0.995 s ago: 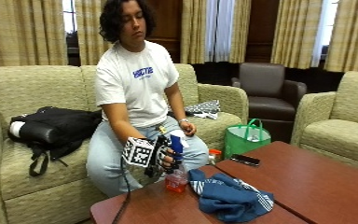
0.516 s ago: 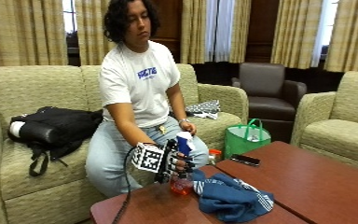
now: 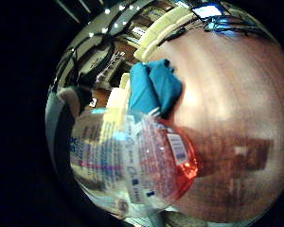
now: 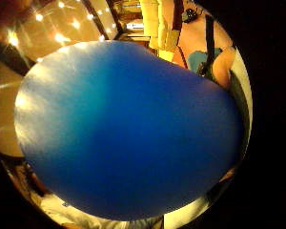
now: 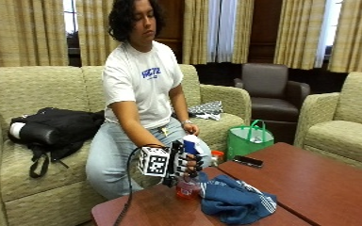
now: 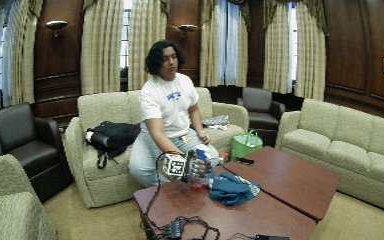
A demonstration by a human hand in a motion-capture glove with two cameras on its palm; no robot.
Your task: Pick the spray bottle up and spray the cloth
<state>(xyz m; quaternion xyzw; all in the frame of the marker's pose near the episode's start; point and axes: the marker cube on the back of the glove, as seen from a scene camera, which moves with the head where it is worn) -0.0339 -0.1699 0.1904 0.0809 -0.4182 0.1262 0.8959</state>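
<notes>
A person on the sofa grips the spray bottle [image 5: 185, 187] in the gloved right hand [image 5: 186, 164], fingers curled round its neck below the blue spray head [image 5: 192, 142]. The clear bottle has red-orange liquid at its base, which is at or just above the brown table [image 5: 150, 209]. The crumpled blue cloth [image 5: 234, 200] lies on the table right beside the bottle. In the little finger side palm view the labelled bottle [image 3: 132, 161] is close, with the cloth [image 3: 154, 87] beyond it. The blue spray head [image 4: 128, 129] fills the thumb side palm view. I cannot tell whether the bottle touches the table.
A dark phone [image 5: 249, 161] lies on the second table [image 5: 319, 179] to the right. A green bag [image 5: 250, 139] stands on the floor by the sofa. A black backpack [image 5: 55, 129] lies on the sofa seat. Armchairs stand behind and to the right.
The gloved hand and the bottle have moved to the right, closer to the blue cloth. The cloth has not moved.
</notes>
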